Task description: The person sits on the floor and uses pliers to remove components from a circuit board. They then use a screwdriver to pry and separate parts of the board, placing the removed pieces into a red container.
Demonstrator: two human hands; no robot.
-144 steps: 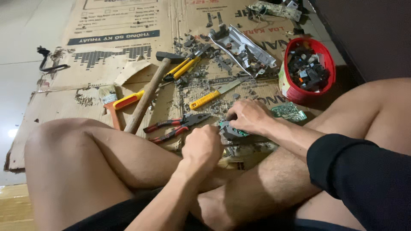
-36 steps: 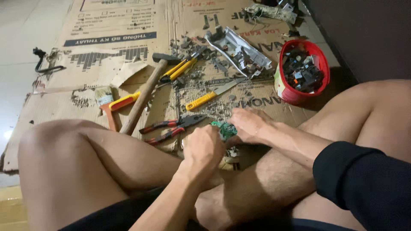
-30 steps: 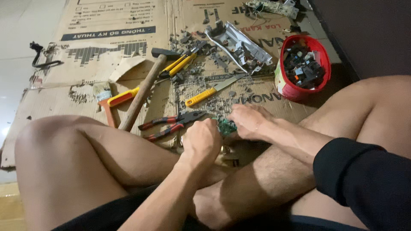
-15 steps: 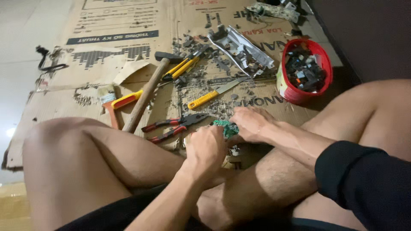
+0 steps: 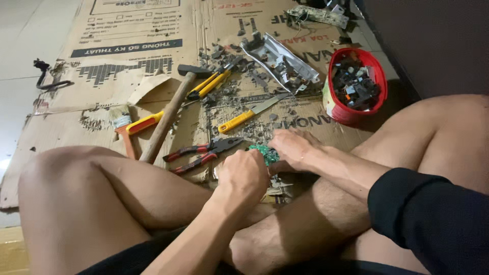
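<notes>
I sit cross-legged on flattened cardboard (image 5: 127,61). My left hand (image 5: 244,175) is curled into a fist over something I cannot make out, right beside a green circuit board (image 5: 266,154). My right hand (image 5: 293,148) grips that board from the right, fingers wrapped round its edge. Both hands meet just above my crossed shins. Red-handled pliers (image 5: 196,154) lie on the cardboard just left of my left hand. Grey debris is scattered under and around the hands.
A wooden-handled hammer (image 5: 165,119), an orange-handled tool (image 5: 145,122), a small brush (image 5: 122,127), yellow-handled cutters (image 5: 211,84) and a yellow-handled knife (image 5: 244,116) lie ahead. A red bucket (image 5: 333,104) of parts stands at right, a metal piece (image 5: 280,61) beyond. My knees flank both sides.
The hands stay together on the green board with only small shifts. The view has wobbled slightly; the tools on the cardboard have not moved.
</notes>
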